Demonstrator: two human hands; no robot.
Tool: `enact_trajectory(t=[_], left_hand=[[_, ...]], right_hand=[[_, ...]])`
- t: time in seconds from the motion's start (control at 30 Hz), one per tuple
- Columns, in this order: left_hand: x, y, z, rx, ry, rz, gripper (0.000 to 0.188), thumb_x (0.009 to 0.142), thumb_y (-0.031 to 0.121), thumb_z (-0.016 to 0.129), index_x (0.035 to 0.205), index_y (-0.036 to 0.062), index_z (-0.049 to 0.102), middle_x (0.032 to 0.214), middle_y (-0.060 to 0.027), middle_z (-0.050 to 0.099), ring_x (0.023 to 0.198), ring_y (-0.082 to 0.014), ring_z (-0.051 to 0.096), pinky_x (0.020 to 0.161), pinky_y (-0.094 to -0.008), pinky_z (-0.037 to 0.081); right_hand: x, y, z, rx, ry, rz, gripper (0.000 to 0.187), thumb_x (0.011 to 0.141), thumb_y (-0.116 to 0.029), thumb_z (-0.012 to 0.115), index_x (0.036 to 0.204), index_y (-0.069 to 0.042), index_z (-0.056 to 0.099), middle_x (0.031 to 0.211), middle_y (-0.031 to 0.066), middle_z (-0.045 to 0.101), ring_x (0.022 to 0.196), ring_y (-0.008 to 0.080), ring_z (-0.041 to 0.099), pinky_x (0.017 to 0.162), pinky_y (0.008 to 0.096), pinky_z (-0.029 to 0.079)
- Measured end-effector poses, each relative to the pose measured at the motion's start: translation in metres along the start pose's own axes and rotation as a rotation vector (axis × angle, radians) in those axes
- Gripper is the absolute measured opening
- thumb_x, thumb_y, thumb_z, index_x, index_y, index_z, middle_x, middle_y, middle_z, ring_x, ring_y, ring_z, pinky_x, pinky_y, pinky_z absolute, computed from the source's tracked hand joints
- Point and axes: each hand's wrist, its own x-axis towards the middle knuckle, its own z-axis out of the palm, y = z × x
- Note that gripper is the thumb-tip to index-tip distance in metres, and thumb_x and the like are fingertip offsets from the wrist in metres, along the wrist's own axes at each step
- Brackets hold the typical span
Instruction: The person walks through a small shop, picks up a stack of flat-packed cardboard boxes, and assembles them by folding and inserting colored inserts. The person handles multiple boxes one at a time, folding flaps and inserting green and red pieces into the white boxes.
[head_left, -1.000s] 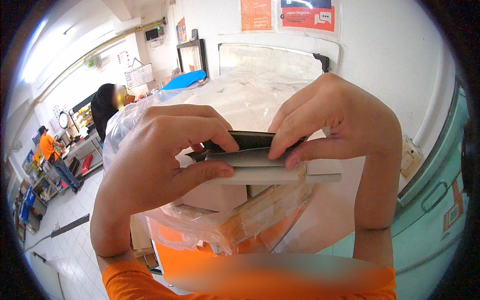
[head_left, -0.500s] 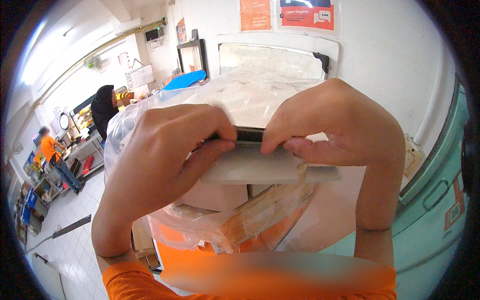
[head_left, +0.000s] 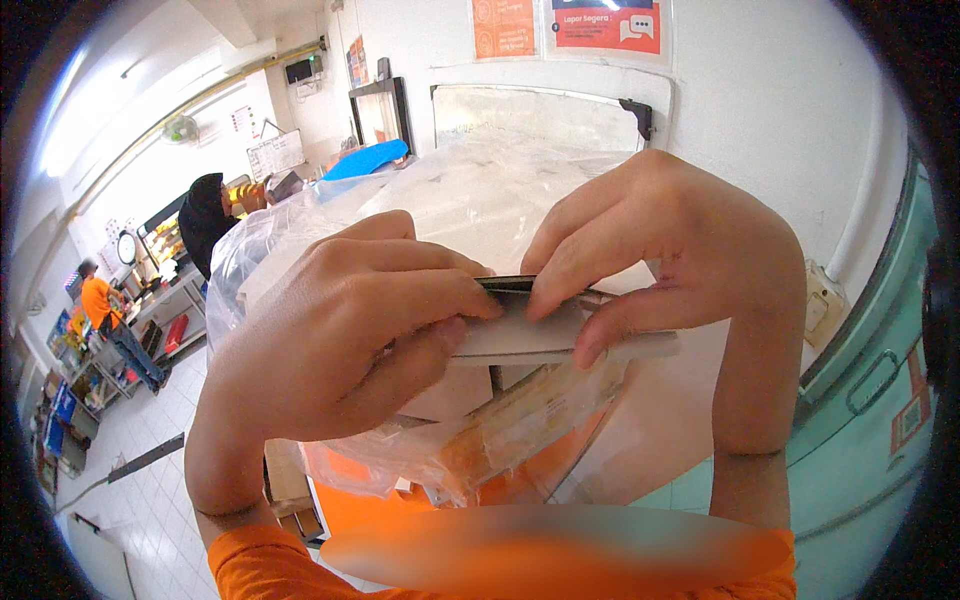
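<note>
Box held in both hands above the carton's near edge; work judged unfinished.
We find the grey box raised over the near edge of the open carton, with more pale boxes below it; contact between them we cannot confirm. A dark gap shows along its far edge, so we judge the panels brought together but closure incomplete, and setting down not done. The left hand is narrow, palm down, thumb and fingers pinching the box's left end. The right hand arches high with bent wrist, index finger pressed on the panel, thumb at the near side. Plastic covers the carton's far side.
</note>
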Motion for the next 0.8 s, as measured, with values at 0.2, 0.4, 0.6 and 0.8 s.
enact_trajectory(t=[0.2, 0.4, 0.6, 0.8], left_hand=[[0.0006, 0.0006, -0.0001, 0.01, -0.014, 0.014, 0.028, 0.088, 0.023, 0.079, 0.107, 0.0011, 0.077, 0.113, -0.0156, 0.077, 0.086, -0.031, 0.067, 0.077, -0.0396, 0.051], [-0.0003, -0.0056, 0.0052, 0.005, 0.034, 0.041, 0.026, 0.089, 0.022, 0.079, 0.107, 0.0025, 0.078, 0.11, -0.0136, 0.078, 0.085, -0.0303, 0.067, 0.075, -0.0403, 0.051], [0.0003, -0.0043, 0.0025, 0.015, 0.025, 0.049, 0.026, 0.09, 0.022, 0.079, 0.105, 0.0019, 0.077, 0.11, -0.0137, 0.078, 0.084, -0.0299, 0.066, 0.075, -0.0404, 0.051], [0.0005, 0.0003, 0.0015, 0.116, 0.005, 0.039, 0.016, 0.088, 0.014, 0.077, 0.1, 0.0045, 0.076, 0.11, -0.0113, 0.078, 0.083, -0.0287, 0.067, 0.072, -0.0393, 0.053]], right_hand=[[0.001, 0.002, -0.0018, 0.062, -0.003, 0.013, 0.034, 0.076, -0.017, 0.092, 0.104, -0.001, 0.08, 0.102, 0.0151, 0.077, 0.088, 0.028, 0.076, 0.076, 0.0338, 0.059], [0.0026, 0.0027, -0.0019, 0.1, -0.011, 0.037, 0.034, 0.076, -0.016, 0.092, 0.104, -0.001, 0.08, 0.102, 0.0148, 0.077, 0.088, 0.0268, 0.077, 0.076, 0.0331, 0.059], [0.0034, 0.0008, -0.0026, 0.114, -0.009, 0.044, 0.035, 0.076, -0.016, 0.092, 0.105, -0.001, 0.08, 0.103, 0.0151, 0.077, 0.089, 0.0267, 0.077, 0.077, 0.0331, 0.059], [0.0023, 0.0015, -0.001, 0.144, 0.007, 0.041, 0.029, 0.08, -0.01, 0.088, 0.106, -0.001, 0.08, 0.102, 0.0156, 0.077, 0.089, 0.027, 0.077, 0.077, 0.0335, 0.059]])
